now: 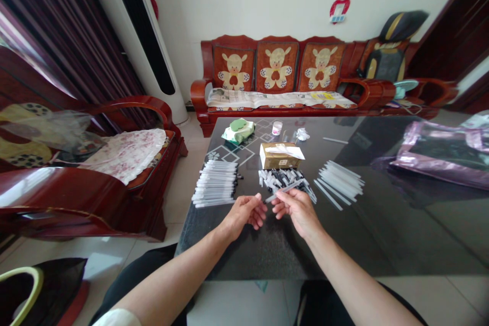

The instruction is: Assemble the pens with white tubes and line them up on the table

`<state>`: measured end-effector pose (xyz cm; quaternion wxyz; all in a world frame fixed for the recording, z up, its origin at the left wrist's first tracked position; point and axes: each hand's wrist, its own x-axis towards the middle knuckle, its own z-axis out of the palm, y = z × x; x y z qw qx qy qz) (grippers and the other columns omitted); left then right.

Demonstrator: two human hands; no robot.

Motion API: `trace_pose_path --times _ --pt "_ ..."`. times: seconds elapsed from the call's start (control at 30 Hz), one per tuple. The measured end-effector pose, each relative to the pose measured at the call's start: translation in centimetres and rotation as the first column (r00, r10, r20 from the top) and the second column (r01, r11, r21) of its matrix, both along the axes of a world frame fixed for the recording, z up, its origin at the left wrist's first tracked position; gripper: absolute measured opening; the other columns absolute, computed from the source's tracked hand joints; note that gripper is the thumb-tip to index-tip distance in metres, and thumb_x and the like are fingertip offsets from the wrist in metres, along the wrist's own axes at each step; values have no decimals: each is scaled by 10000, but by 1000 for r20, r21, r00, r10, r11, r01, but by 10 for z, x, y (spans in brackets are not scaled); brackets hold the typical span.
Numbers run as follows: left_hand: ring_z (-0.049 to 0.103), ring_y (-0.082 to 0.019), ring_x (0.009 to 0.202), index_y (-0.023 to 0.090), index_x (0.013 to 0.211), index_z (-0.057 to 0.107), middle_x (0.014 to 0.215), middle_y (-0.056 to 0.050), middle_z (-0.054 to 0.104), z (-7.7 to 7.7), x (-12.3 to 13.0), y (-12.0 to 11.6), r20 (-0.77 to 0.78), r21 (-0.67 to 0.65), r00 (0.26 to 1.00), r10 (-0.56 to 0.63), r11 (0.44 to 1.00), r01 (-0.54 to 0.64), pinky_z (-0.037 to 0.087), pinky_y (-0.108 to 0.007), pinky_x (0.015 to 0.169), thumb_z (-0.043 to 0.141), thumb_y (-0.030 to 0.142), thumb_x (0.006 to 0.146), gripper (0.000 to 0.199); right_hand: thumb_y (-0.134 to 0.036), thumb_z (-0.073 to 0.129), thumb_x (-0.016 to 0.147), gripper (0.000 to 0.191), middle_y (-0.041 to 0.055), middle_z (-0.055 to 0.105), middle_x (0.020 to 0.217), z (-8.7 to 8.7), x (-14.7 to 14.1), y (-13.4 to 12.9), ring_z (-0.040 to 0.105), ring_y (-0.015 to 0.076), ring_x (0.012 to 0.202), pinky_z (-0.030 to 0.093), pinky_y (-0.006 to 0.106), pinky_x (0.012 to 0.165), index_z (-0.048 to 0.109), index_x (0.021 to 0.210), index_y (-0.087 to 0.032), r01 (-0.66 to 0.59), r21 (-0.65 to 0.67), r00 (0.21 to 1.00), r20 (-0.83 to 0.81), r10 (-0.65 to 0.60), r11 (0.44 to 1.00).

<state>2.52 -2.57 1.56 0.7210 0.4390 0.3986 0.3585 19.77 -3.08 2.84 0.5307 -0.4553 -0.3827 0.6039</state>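
A translucent pen barrel (286,191) with a dark end lies slanted between my two hands, above the table's front part. My right hand (297,210) pinches it between thumb and fingers. Beside the dark end is my left hand (248,212), its fingers curled and thumb close to them; what they hold, if anything, is too small to make out. To the left lies a stack of pens (216,183) with dark ends pointing right. Behind my hands is a pile of small black and clear pen parts (284,178). Plain translucent barrels (340,183) are fanned out on the right.
A tissue box (280,155) stands behind the small parts on the dark table (260,254). Farther back are a wet-wipes pack (239,131), a small cup (277,128), crumpled tissue (303,134) and one loose tube (335,140). A purple-edged bag (443,175) lies at right.
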Motion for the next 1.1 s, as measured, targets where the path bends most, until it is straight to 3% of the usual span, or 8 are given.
trace_pose_path --times 0.1,0.33,0.53,0.87,1.1 --pt "535 -93 409 104 737 617 574 -35 597 0 0 -1 4 10 999 -34 999 34 399 -192 383 573 559 747 457 -352 704 719 261 57 678 659 0 0 0 633 150 490 504 222 390 612 787 -117 1 3 1000 0 -1 1000" --pt "567 -93 481 121 744 571 648 -23 618 -4 0 2 32 51 999 32 998 -33 443 -197 442 737 407 650 343 -355 707 715 270 60 677 661 -1 -1 1 628 144 482 504 222 389 619 775 -108 -6 1 1000 15 6 1000" --pt "566 -108 460 105 771 599 623 -44 611 -4 0 1 25 28 1000 -3 1000 3 430 -206 409 571 547 759 443 -357 710 709 269 60 681 657 -1 0 1 631 149 483 503 224 387 623 772 -111 -8 -1 1000 11 8 1000" --pt "574 -97 492 123 737 579 661 -29 626 -5 0 2 27 52 999 40 998 -42 447 -203 457 731 445 644 368 -359 712 703 268 62 680 655 -1 -1 0 630 150 479 500 225 384 620 765 -115 -8 -2 1000 19 8 1000" --pt "566 -105 470 108 778 611 638 -47 615 -4 0 1 15 40 1000 -23 999 23 439 -205 424 614 530 732 425 -367 713 700 278 56 670 642 2 -1 0 625 146 474 499 222 382 618 753 -111 -5 -8 1000 25 5 1000"
